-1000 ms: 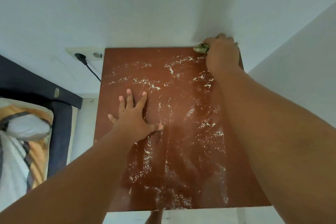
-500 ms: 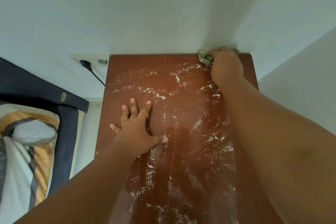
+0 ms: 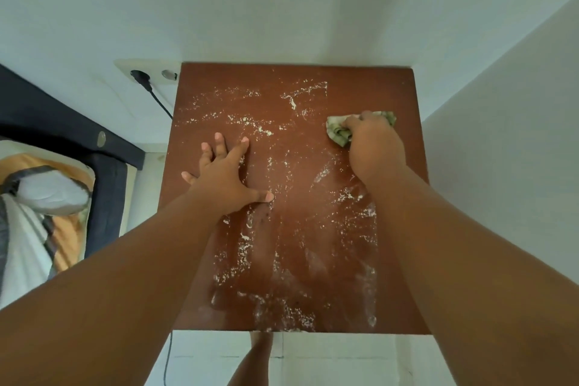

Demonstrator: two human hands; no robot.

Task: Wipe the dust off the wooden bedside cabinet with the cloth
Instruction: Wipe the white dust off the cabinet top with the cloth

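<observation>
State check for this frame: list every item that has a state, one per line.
cabinet top: mostly dusty, back right corner wiped clean
cloth: bunched, pressed on the top
right hand: closed on the cloth
left hand: flat, fingers spread
plug: in the wall socket

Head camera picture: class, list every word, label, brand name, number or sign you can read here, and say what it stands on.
None: no readable text anywhere in this view.
The cabinet top carries only white dust, no lettering.
The cloth under the right hand shows a pattern, no legible words.
The wall socket and the bedding bear no visible writing.
</observation>
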